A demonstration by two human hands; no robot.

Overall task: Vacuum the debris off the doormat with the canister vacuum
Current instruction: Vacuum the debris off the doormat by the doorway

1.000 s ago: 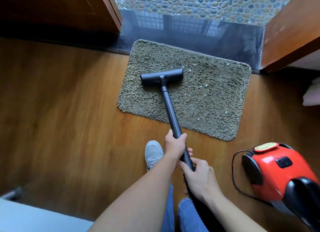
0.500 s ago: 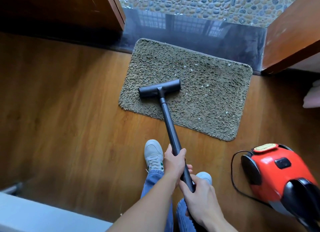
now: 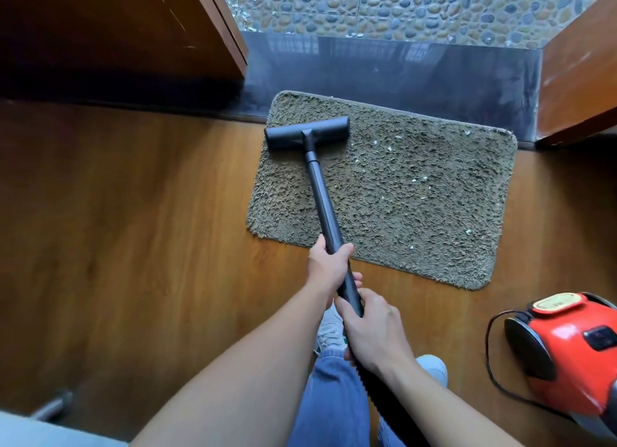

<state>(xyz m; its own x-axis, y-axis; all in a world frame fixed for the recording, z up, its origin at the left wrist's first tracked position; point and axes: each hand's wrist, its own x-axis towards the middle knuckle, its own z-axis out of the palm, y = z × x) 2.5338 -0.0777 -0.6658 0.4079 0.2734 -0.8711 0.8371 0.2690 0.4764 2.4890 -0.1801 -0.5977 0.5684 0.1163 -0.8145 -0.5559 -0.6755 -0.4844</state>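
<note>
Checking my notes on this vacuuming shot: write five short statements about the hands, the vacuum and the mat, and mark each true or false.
1. The vacuum head rests on the left part of the doormat. True.
2. The left hand and the right hand both grip the tube. True.
3. The right hand holds the tube nearer the vacuum head than the left hand. False: the left hand is the nearer one.
4. The doormat is free of debris. False: white specks lie on its right part.
5. The red canister stands on the doormat. False: it stands on the wooden floor, to the right.
</note>
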